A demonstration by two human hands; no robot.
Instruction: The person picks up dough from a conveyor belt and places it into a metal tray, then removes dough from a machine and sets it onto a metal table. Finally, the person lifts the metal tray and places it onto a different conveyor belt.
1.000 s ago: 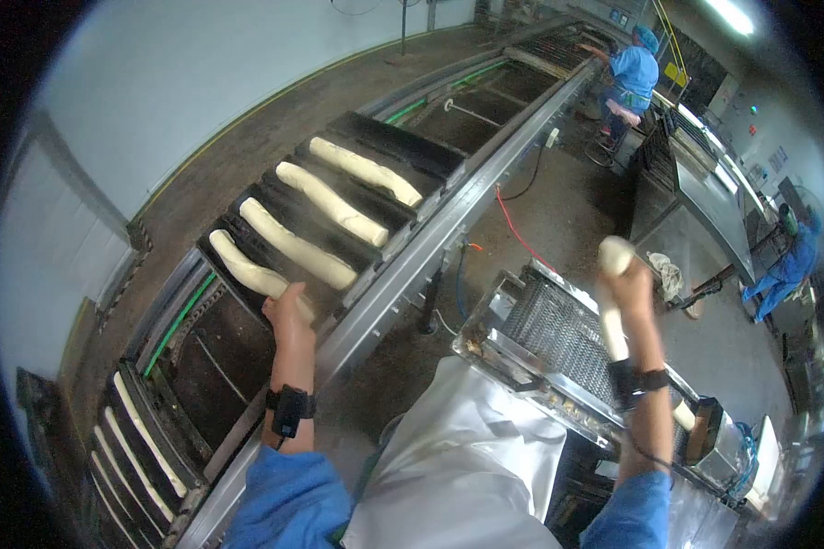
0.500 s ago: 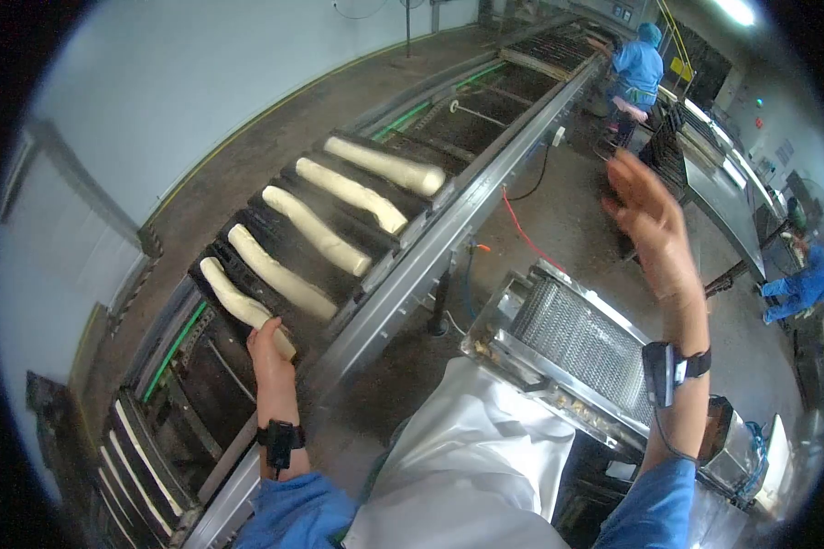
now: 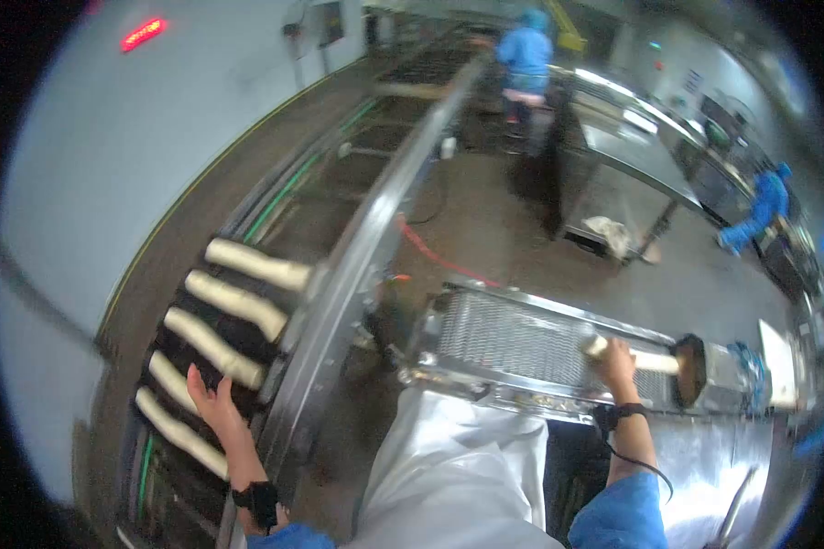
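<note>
Dough (image 3: 655, 361) now in R hand (image 3: 616, 362)

At my left, five dough rolls (image 3: 238, 309) lie side by side across the conveyor line (image 3: 288, 188), with my left hand (image 3: 212, 395) spread over the nearest two. A rail (image 3: 362, 242) runs between that line and the mesh belt (image 3: 508, 339) before me, where my right hand (image 3: 616, 359) grips a dough piece (image 3: 652, 362). Behind at right stands a counter (image 3: 632, 151). A person (image 3: 525, 50) is at the line's far end.
</note>
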